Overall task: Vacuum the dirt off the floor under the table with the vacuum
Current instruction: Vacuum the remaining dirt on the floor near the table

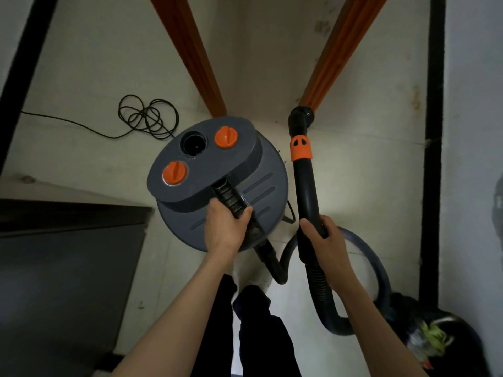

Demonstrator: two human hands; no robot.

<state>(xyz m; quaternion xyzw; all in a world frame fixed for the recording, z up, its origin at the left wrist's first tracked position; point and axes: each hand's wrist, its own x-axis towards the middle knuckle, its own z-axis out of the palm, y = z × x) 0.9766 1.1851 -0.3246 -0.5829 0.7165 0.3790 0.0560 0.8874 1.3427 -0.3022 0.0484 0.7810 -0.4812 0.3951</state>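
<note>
Plastic makes up nearly everything at the centre: the vacuum (217, 183) is a round grey drum with a matte, flat-topped lid, two ribbed orange knobs (226, 137) and an open black round port (193, 144) set into it. It stands on the pale floor (95, 77), which looks smooth and faintly smudged. The left hand (226, 229) curls round the ridged black carry handle (231, 198) on the near side of the vacuum's lid, so that grip is closed around the handle. Just right of the vacuum, the right hand (324, 240) wraps round the smooth black rigid tube (306, 191), that grip likewise closed on it. The tube carries an orange collar (300, 148) and ends in a black elbow piece beyond the vacuum; what it ends in there is hard to make out. A corrugated dark hose (362, 257) loops from the tube behind the right forearm and round to the vacuum's near side, partly hidden by the arm. Two orange-brown wooden desk legs (190, 50) slant upward beyond the vacuum, their tops cut off by the frame. A thin black cord (148, 117) lies coiled left of the vacuum. A dark flat panel (68, 268) sits at lower left, and a blurred dark heap (432, 336) at lower right cannot be identified.
</note>
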